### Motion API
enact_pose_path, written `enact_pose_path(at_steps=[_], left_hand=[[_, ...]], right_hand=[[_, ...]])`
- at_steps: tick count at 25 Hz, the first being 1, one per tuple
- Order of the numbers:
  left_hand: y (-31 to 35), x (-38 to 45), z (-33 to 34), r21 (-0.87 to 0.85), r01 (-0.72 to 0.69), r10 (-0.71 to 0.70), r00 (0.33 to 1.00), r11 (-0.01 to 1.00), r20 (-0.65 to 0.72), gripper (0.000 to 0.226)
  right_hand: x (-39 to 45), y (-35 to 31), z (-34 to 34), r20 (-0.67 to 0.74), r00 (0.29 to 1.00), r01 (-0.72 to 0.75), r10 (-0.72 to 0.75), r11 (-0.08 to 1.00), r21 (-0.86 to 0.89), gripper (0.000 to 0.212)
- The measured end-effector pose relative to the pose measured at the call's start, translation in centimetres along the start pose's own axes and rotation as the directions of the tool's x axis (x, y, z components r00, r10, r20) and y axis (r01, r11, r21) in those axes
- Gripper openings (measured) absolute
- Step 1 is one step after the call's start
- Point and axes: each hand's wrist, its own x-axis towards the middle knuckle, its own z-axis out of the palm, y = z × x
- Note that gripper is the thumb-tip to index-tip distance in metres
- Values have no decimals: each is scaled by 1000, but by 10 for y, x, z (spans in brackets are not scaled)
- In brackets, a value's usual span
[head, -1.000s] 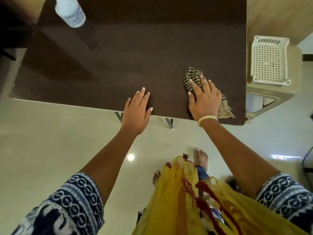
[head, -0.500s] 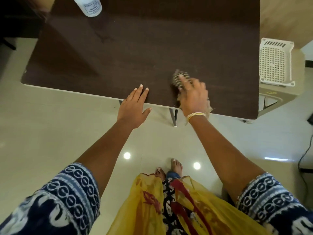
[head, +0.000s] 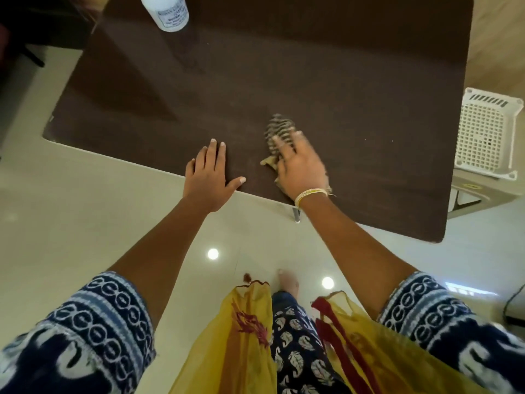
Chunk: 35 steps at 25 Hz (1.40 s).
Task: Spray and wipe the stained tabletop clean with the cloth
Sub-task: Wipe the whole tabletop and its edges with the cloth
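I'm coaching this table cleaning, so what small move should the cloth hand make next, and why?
Probably sweep the striped cloth rightward along the near edge. The right hand presses it flat beside the left hand, which rests on the tabletop, and a broad stretch lies to its right.

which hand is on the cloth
The right hand, the one with the bangle at its wrist, presses the striped cloth on the tabletop. The left hand lies flat on the bare table edge, apart from the cloth.
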Motion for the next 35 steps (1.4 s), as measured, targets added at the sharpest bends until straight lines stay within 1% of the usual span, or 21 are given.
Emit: enact_pose_path(at_steps=[2, 3, 4, 5, 7, 9, 10, 11, 13, 15, 17, 20, 22, 24, 25, 26, 27, 29, 30, 31, 35], left_hand=[[-2, -2, 1, 48, -1, 2, 1000, 999, -5, 88], [-1, -2, 1, 65, 3, -3, 1000, 998, 5, 89], [-1, -2, 2, 78, 9, -10, 1000, 997, 13, 89], [-1, -1, 2, 84, 16, -18, 1000, 996, 19, 89], [0, 0, 2, 84, 24, -26, 999, 996, 30, 89], [0, 1, 2, 83, 30, -33, 999, 996, 36, 89], [0, 1, 2, 80, 31, -34, 999, 996, 39, 89], [0, 2, 3, 74, 31, -34, 999, 997, 43, 88], [0, 3, 4, 60, 29, -32, 999, 998, 40, 89], [-1, 2, 4, 58, 29, -30, 1000, 998, 10, 91], [-1, 1, 5, 57, 34, -35, 999, 998, 21, 90], [-1, 2, 5, 51, 25, -27, 999, 998, 39, 92], [-9, 1, 0, 24, -31, 31, 999, 999, 19, 94], [-28, -1, -6, -48, -101, 101, 995, 994, -1, 96], [-42, -2, -9, -60, -120, 119, 993, 991, -17, 98], [-57, -4, -10, -41, -126, 125, 992, 991, -34, 99], [-72, -6, -11, -5, -128, 127, 991, 992, -46, 99], [-100, -7, -7, 50, -130, 132, 991, 990, -38, 96], [-114, -8, -4, 58, -127, 129, 991, 990, -30, 94], [-125, -8, -2, 58, -118, 119, 992, 991, -29, 92], [-171, -4, 1, 37, -114, 115, 993, 993, -26, 83]], right_hand=[[9, -4, -6, 22, 995, 95, -98, 991, 97, 47], [16, 5, -15, -45, 997, 65, -59, 985, 161, 46], [23, 22, -26, -142, 989, -8, 39, 978, 209, 46], [31, 45, -37, -247, 954, -112, 171, 965, 239, 47], [39, 101, -60, -381, 815, -356, 437, 896, 265, 53], [37, 133, -71, -354, 696, -550, 624, 781, 295, 51], [37, 134, -68, -323, 684, -598, 654, 756, 265, 52], [40, 128, -62, -293, 709, -605, 641, 767, 214, 55], [52, 98, -46, -212, 814, -532, 541, 841, 104, 58], [67, 58, -32, -104, 920, -378, 378, 926, 24, 60], [73, 15, -19, -12, 979, -206, 205, 978, -22, 59], [59, -48, 1, 119, 988, 101, -95, 994, -51, 53], [46, -70, 7, 159, 965, 205, -209, 978, 43, 49], [32, -62, -3, 80, 990, 95, -114, 973, 208, 50], [21, -47, -10, -21, 1000, -10, 17, 957, 291, 50], [7, -25, -18, -137, 973, -127, 186, 925, 359, 51], [-10, 0, -27, -212, 907, -259, 363, 880, 399, 52], [-44, 31, -35, -219, 754, -513, 619, 764, 392, 53], [-54, 31, -31, -208, 708, -605, 675, 732, 314, 53], [-57, 22, -22, -209, 700, -647, 683, 731, 217, 53], [-33, -60, 20, -191, 812, -550, 551, 833, 64, 53]])
